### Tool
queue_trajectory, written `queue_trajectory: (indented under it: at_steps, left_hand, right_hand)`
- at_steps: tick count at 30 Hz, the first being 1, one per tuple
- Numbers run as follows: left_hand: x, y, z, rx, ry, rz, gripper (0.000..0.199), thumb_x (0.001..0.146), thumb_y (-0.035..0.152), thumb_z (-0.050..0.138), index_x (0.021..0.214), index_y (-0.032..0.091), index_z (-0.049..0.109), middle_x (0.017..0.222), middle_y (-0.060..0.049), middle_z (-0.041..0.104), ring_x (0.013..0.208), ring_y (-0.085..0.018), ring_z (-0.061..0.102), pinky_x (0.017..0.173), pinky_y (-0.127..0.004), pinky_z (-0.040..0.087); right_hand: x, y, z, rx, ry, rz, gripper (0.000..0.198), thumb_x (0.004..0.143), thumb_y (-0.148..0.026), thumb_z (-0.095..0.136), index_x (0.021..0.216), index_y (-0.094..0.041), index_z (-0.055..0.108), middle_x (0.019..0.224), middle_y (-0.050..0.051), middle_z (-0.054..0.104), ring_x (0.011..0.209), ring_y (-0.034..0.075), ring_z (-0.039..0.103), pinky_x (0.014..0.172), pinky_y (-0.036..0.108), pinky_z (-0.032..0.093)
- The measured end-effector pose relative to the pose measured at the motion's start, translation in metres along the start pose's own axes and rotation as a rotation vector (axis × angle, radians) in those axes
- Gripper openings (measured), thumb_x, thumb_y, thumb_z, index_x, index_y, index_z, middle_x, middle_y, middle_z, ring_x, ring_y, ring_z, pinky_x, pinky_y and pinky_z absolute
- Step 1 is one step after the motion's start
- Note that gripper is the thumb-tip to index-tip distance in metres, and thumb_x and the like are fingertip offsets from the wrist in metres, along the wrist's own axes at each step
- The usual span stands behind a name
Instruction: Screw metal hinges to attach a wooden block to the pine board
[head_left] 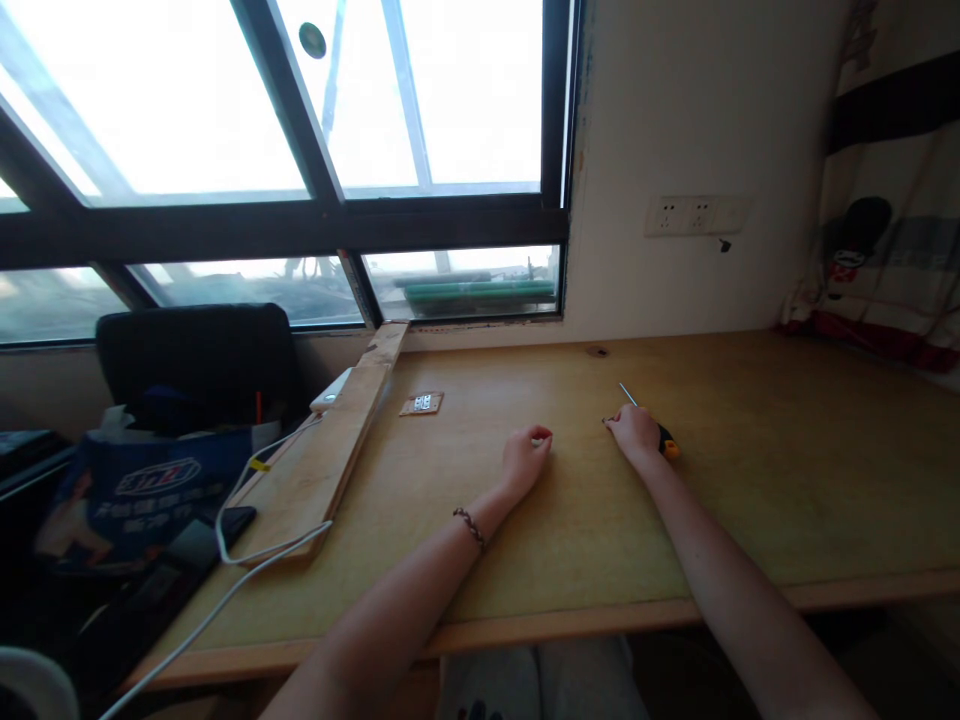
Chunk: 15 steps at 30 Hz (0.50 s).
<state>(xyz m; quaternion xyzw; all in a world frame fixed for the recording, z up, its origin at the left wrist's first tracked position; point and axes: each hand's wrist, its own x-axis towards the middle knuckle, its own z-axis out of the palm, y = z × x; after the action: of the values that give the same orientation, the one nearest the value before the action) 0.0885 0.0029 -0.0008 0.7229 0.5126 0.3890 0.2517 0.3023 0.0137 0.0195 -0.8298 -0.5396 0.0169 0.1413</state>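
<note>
Right hand [634, 432] pinches a small piece [606, 421], screwdriver [667, 443] alongside, probably for ready use; left hand [525, 462] has fingertips together, contents unclear

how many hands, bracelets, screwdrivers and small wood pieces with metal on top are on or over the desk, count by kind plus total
left hand and right hand: 2
bracelet: 1
screwdriver: 1
small wood piece: 1
total: 5

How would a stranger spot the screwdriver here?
Find the wooden table, then the person's right hand above it. The screwdriver shows from behind that hand, its thin shaft pointing toward the wall. Unlike anything else on the table, it has a black-and-yellow handle.
</note>
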Motion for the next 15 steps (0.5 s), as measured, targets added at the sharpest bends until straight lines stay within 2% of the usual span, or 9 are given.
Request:
queue_trajectory:
  at_steps: [4, 15]
  left_hand:
    - [0.0004, -0.0015, 0.0011, 0.001, 0.004, 0.005, 0.016, 0.078, 0.021, 0.055, 0.086, 0.016, 0.068, 0.087, -0.005, 0.069, 0.083, -0.014, 0.061, 0.078, -0.026, 0.045]
    - [-0.0016, 0.0015, -0.0008, 0.017, 0.01, -0.001, 0.016, 0.077, 0.02, 0.055, 0.085, 0.016, 0.068, 0.086, -0.005, 0.069, 0.082, -0.015, 0.061, 0.077, -0.027, 0.045]
  right_hand:
    - [-0.0027, -0.0013, 0.0001, -0.043, 0.092, -0.051, 0.028, 0.079, -0.034, 0.057, 0.096, -0.012, 0.064, 0.098, 0.016, 0.063, 0.088, 0.024, 0.063, 0.067, 0.028, 0.046]
    - [0.0023, 0.0024, 0.0045, -0.079, 0.05, -0.05, 0.027, 0.085, -0.025, 0.046, 0.095, -0.008, 0.065, 0.094, 0.019, 0.065, 0.087, 0.026, 0.064, 0.069, 0.029, 0.047]
